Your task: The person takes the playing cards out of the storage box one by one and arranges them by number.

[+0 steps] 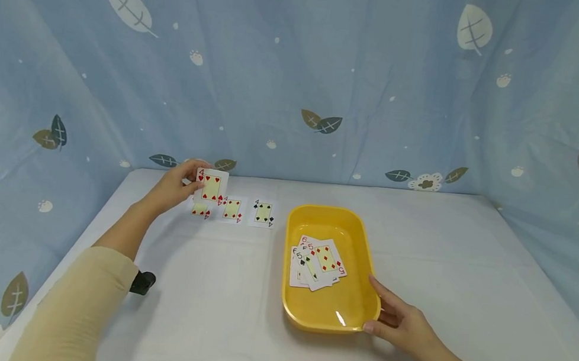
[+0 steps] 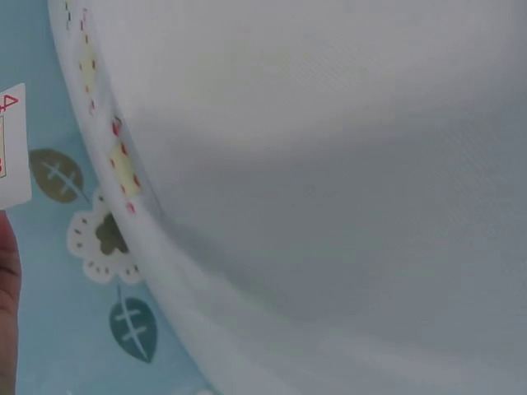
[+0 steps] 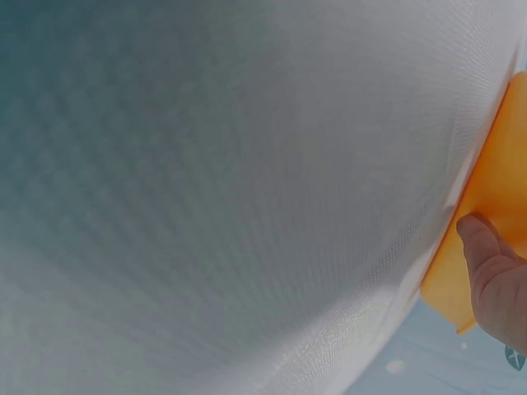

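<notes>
My left hand (image 1: 173, 187) pinches a playing card, the four of hearts (image 1: 211, 186), raised at the far left of the table. It overlaps a red four (image 1: 201, 211) lying below it in the head view. To the right of that lie the four of diamonds (image 1: 232, 210) and the four of spades (image 1: 263, 213). In the left wrist view the held card (image 2: 15, 152) shows at the left edge. My right hand (image 1: 407, 327) grips the near right corner of a yellow plastic tray (image 1: 329, 319), thumb at the near side, fingers along the right side.
Inside the tray lies a loose pile of several cards, with the five of diamonds (image 1: 328, 256) and a black five (image 1: 310, 269) on top. The white tablecloth (image 1: 210, 314) ends at a blue leaf-print curtain (image 1: 280, 72). A black object (image 1: 142, 282) sits by the left forearm.
</notes>
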A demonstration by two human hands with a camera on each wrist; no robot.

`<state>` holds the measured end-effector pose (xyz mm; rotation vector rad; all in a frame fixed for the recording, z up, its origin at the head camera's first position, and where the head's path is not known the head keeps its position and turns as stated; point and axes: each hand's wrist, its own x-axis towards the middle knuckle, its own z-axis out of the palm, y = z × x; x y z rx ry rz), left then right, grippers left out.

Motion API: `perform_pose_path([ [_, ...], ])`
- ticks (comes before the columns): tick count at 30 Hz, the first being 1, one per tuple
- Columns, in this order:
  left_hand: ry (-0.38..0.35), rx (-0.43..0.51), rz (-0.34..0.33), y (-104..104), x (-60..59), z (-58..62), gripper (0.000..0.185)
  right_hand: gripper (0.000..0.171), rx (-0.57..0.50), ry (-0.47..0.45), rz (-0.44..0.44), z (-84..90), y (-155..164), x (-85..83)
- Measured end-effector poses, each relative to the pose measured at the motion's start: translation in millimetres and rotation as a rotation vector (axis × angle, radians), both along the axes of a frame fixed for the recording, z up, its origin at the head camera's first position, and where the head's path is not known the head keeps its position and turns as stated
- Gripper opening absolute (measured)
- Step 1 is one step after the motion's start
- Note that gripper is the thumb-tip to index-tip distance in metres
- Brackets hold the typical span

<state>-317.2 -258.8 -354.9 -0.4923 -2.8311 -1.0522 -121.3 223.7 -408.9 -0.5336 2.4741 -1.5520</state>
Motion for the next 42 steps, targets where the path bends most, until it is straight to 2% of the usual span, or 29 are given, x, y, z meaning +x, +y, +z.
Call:
perform_pose_path([
  [8, -0.036, -0.056, 0.067, -20, 4.5, -4.4, 0.044, 0.078, -0.011, 0.008, 0.01, -1.2, 0, 0.4],
  [19, -0.046, -0.125, 0.106, -47, 9.1, -11.5, 0.046, 0.078, -0.011, -0.007, -0.004, -2.0, 0, 1.4],
  [25, -0.049, -0.156, 0.095, -62, 14.1, -17.0, 0.046, 0.079, -0.003, -0.033, -0.016, -2.6, 0, 1.2],
  [30, -0.08, -0.18, 0.106, -71, 16.4, -20.0, 0.047, 0.079, -0.003, -0.038, -0.014, -3.6, 0, 1.1],
  [37, -0.147, -0.188, 0.158, -73, 11.4, -21.7, 0.063, 0.079, -0.004, -0.04, -0.01, -3.2, 0, 0.7],
  [42, -0.158, -0.195, 0.203, -70, 4.4, -30.0, 0.071, 0.078, -0.004, -0.034, -0.01, -3.6, 0, 0.7],
])
